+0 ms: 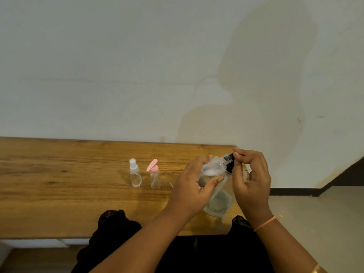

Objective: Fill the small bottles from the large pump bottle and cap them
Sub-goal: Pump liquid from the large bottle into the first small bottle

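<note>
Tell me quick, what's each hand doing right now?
Left hand: gripping the clear bottle.
Right hand: pinching the black cap on that bottle.

The left hand (194, 186) grips a clear bottle (215, 166); the right hand (251, 174) pinches what looks like its black top (229, 160).

Single view: head-worn, wide-angle.
Position: above the near edge of the wooden table (59, 194), toward its right end.
Facing: forward and down, toward the far wall (118, 56).
Range: close. The left hand (189, 186) and right hand (252, 180), gripping the large pump bottle (218, 203), sit right of centre.
</note>
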`<state>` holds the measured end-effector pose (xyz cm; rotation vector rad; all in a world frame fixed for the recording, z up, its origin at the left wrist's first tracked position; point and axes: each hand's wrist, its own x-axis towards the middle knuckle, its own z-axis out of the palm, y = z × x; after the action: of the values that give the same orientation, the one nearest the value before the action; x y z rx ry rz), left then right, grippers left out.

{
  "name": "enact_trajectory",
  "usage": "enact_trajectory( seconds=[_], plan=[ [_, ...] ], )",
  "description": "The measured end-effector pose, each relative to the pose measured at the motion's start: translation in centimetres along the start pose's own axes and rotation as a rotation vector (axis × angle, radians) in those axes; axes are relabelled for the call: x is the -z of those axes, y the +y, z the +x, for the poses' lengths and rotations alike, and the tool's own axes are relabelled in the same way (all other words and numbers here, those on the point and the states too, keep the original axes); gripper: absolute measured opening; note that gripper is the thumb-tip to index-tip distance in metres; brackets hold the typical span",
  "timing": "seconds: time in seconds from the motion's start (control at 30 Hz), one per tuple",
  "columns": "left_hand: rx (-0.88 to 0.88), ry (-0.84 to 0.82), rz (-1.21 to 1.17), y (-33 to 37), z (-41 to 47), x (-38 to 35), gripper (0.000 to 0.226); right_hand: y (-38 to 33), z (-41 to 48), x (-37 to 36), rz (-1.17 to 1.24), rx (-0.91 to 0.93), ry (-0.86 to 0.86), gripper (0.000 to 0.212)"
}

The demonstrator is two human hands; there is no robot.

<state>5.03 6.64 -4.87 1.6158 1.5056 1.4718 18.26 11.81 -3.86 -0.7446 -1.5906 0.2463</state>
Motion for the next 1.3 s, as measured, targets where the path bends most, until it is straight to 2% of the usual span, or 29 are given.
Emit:
enact_trajectory(
  seconds=[0.17,0.33,0.57,0.73,0.9,1.13,1.3],
  plan=[
    [0.005,-0.001,-0.088,0.2,-0.1,0.2,0.036,-1.0,0.2,-0.3,0.009,0.0,0.027,0.015],
    [-0.045,0.062,-0.062,0.6,-0.2,0.0,0.044,-1.6,0.5,-0.3,0.011,0.021,0.034,0.016],
    [-0.007,0.011,-0.025,0.1,0.1,0.0,0.035,-0.4,0.1,-0.4,0.018,-0.013,0.004,0.014],
    [-0.02,0.023,-0.021,0.3,-0.1,0.0,0.035,-0.7,-0.1,-0.2,0.008,-0.012,0.001,0.015],
    [-0.051,0.047,-0.039,0.4,-0.1,0.0,0.044,-1.5,0.3,-0.1,-0.032,0.015,0.014,0.015],
    [-0.025,0.01,0.017,0.2,0.1,0.1,0.035,-0.6,0.1,-0.3,0.019,-0.024,-0.01,0.014],
    [-0.025,0.021,0.0,0.4,-0.1,0.1,0.037,-0.9,-0.1,-0.3,0.001,-0.033,-0.002,0.016]
  ],
)
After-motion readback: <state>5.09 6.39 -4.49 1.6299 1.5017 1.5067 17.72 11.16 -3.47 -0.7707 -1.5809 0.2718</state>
